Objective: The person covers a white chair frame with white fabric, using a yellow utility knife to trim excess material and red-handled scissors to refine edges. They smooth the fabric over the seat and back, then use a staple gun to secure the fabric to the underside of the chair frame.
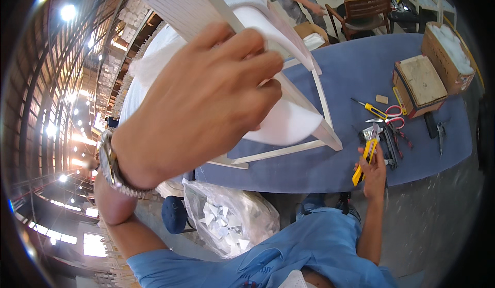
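Observation:
My left hand (206,100) is raised close to the camera and grips a white foam sheet (289,120) wrapped against a white wooden furniture frame (324,102). The frame lies tilted on a blue-covered table (361,66). My right hand (372,169) holds a yellow utility knife (365,159) at the table's near edge, blade end pointing up toward a pile of tools. A metal watch (111,167) sits on my left wrist.
Red-handled scissors (394,115), another yellow cutter (372,109) and pliers lie on the table. A wooden box (420,81) and a cardboard box of white filling (449,51) stand at the right. A clear bag of scraps (227,218) hangs below. Another person stands by a brown chair (363,12).

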Available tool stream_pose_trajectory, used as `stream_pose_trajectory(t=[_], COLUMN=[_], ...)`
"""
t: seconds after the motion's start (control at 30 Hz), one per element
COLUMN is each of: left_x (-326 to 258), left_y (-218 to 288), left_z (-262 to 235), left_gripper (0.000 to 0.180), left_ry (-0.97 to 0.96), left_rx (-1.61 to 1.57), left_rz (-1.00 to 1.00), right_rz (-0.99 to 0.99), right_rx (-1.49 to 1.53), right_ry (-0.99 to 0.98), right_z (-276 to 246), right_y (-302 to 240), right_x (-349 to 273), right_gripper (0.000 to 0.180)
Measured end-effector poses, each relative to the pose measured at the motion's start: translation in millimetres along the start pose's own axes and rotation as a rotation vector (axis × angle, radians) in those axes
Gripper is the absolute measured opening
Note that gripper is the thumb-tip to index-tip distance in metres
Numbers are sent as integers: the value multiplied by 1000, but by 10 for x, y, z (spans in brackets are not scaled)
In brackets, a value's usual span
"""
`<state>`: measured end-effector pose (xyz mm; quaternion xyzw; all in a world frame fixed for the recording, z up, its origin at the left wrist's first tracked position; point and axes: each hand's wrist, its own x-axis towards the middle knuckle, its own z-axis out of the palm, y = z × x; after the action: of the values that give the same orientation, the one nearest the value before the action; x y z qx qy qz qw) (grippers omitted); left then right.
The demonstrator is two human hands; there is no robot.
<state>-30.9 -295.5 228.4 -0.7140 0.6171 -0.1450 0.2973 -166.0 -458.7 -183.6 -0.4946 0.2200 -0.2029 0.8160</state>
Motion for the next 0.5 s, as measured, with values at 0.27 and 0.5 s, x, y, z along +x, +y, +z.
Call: stream_pose_trajectory(t=[0.27,0.5], left_x=[668,884], left_y=[-210,-265], left_z=[30,6], left_gripper=[29,27], left_ry=[-423,-447], left_rx=[-185,-247], left_rz=[68,75], right_rz=[-905,-1246], right_rx=[-264,-312], right_ry=[-337,-231], right_z=[762,1524], right_y=[-1241,-1403], right_x=[-83,-132], right_gripper=[55,50])
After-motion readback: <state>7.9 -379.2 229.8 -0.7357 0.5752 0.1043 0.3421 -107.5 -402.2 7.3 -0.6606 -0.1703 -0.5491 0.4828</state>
